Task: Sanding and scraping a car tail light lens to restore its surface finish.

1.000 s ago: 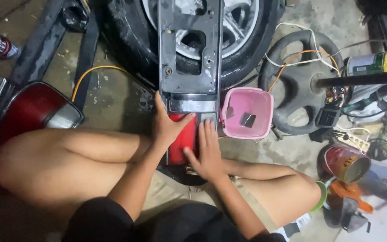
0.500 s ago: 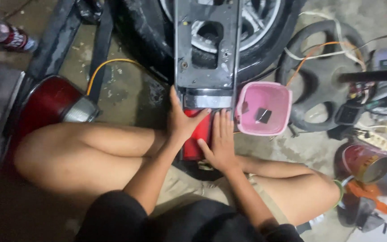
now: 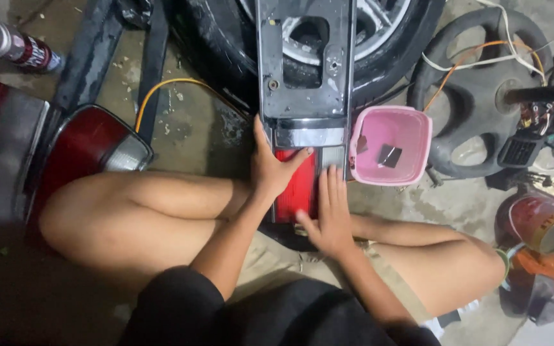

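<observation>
Fingers of your left hand (image 3: 276, 168) spread across the red lens of the tail light panel (image 3: 304, 128); your right hand (image 3: 329, 214) lies flat, fingers together, on its lower part. At frame centre, the panel shows a dark grey holed back and chrome strip, just beside a pink tub (image 3: 418, 168).

**A car repair workshop floor**

Bare, stained concrete floor (image 3: 200, 128) is crowded with car parts: a wheel and tyre (image 3: 379, 38) at the far side, a steering wheel (image 3: 476, 109) right, tail lamps (image 3: 84, 154) left, a spray can (image 3: 14, 45), a paint tin (image 3: 540, 221).
</observation>
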